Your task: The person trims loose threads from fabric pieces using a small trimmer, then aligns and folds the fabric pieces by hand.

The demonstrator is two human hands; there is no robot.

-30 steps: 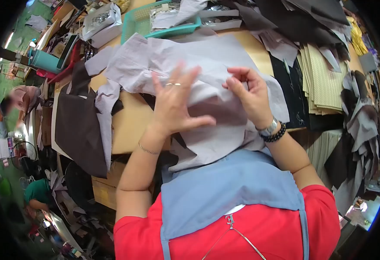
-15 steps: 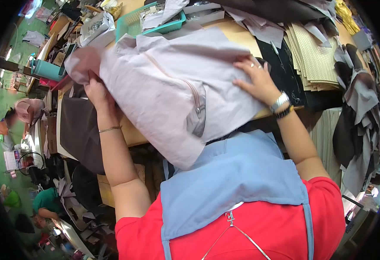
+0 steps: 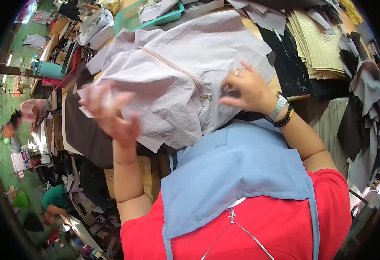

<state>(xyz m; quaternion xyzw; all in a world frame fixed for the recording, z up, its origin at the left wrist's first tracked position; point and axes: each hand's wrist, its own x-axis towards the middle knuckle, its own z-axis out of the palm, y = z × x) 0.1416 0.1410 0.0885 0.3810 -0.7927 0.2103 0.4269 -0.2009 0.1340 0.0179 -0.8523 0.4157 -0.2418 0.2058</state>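
Note:
A pale grey-lilac fabric piece (image 3: 168,65) with a zipper (image 3: 177,69) set into it lies wrinkled across the table before me. The metal zipper pull (image 3: 206,98) sits at the zipper's near end. My left hand (image 3: 114,113) is over the fabric's left part, blurred by motion, its fingers spread and holding nothing I can see. Just right of the zipper pull is my right hand (image 3: 252,90), thumb and fingers curved with a gap between them. It is over the fabric; whether it touches the cloth I cannot tell.
A turquoise basket (image 3: 127,19) stands at the table's back. To the right are a pen (image 3: 277,34) on black cloth and a stack of woven-textured cream sheets (image 3: 318,47). Dark brown material (image 3: 83,130) hangs over the left edge. Other people are at the far left.
My left hand has let go of the fabric's dark-backed left edge and moved toward me. The fabric now lies flatter, with its left part down. My right hand has shifted left and curled its fingers.

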